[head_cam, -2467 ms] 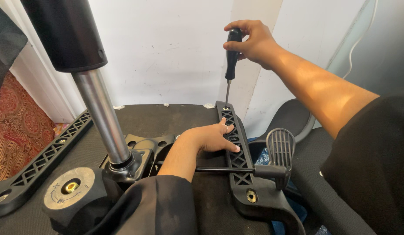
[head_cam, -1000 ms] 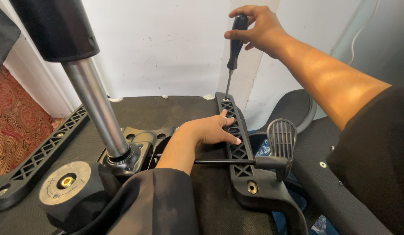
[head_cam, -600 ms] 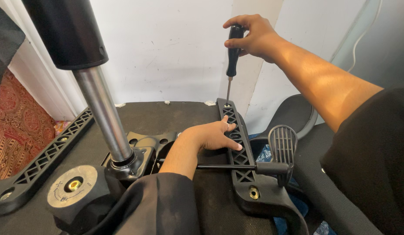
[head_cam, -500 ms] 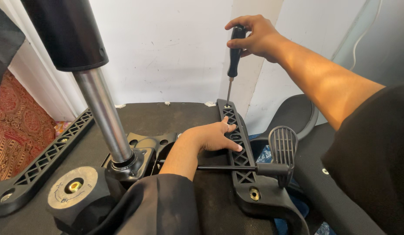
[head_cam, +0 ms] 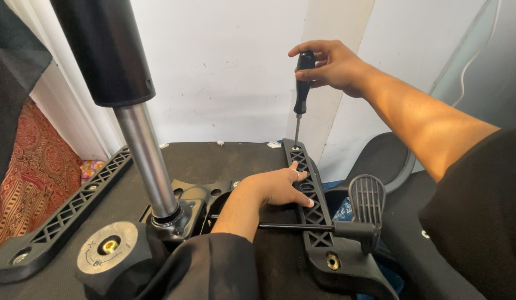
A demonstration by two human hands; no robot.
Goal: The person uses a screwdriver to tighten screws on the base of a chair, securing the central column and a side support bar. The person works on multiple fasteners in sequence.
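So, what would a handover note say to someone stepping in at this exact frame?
Right hand: gripping the screwdriver upright, tip at the far end hole of the right armrest bracket.
Left hand: pressing flat on that bracket, against the upturned chair seat.
Near bracket hole shows a fastener seated; far screw's state unclear.
Left armrest bracket lies untouched; gas cylinder stands in the mechanism.

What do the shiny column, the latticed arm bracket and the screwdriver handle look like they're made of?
The column looks like polished metal: silvery with bright streaks. The latticed bracket under the left hand looks like moulded black plastic, matte with ribbed webbing. The screwdriver handle in the right hand seems black plastic or rubber; its shaft looks like steel.
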